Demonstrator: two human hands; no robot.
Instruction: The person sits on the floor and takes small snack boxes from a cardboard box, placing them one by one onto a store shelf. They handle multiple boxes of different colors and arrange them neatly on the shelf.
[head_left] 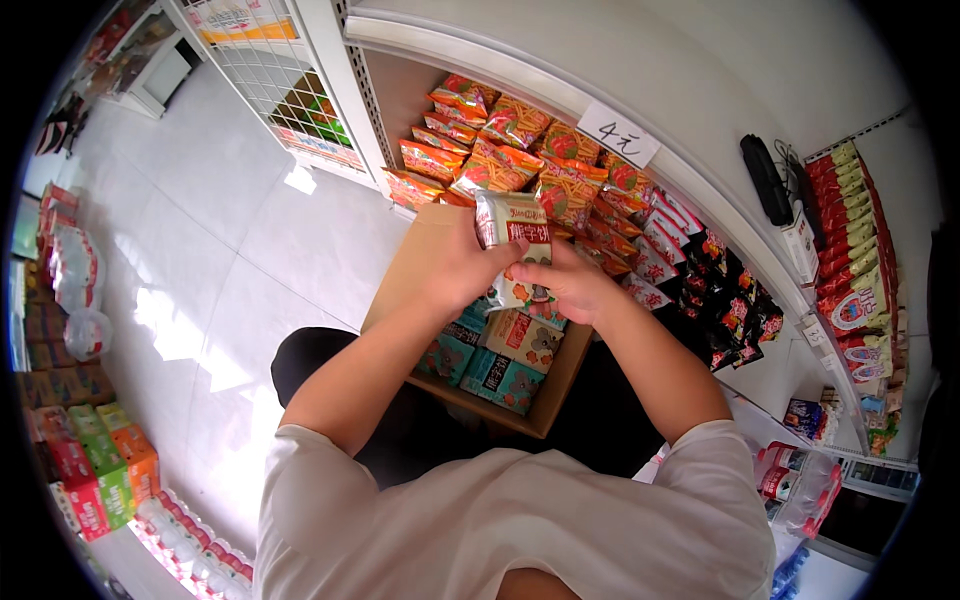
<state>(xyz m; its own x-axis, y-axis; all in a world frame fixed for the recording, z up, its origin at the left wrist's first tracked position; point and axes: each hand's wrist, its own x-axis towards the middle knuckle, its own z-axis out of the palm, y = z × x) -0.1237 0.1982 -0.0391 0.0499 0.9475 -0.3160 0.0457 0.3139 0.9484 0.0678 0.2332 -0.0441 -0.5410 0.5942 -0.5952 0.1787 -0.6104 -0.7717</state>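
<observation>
A cream-coloured snack packet [517, 238] with a red label is held between both hands, above an open cardboard box. My left hand [462, 268] grips its left side, thumb across the front. From the right, my right hand [572, 283] closes on its lower edge. Below them the cardboard box [400, 285] rests at my lap. Inside it lie teal packets [503, 381] and a tan packet [524, 340] with cartoon animals; my hands and the held packet hide part of the box.
Orange snack bags [497, 165] fill the low shelf ahead, with black bags [712, 290] to their right. A white shelf edge [480, 62] runs above them. Red and yellow packets [850, 250] stand far right. Colourful cartons [100, 465] sit on the left, by the tiled floor [215, 260].
</observation>
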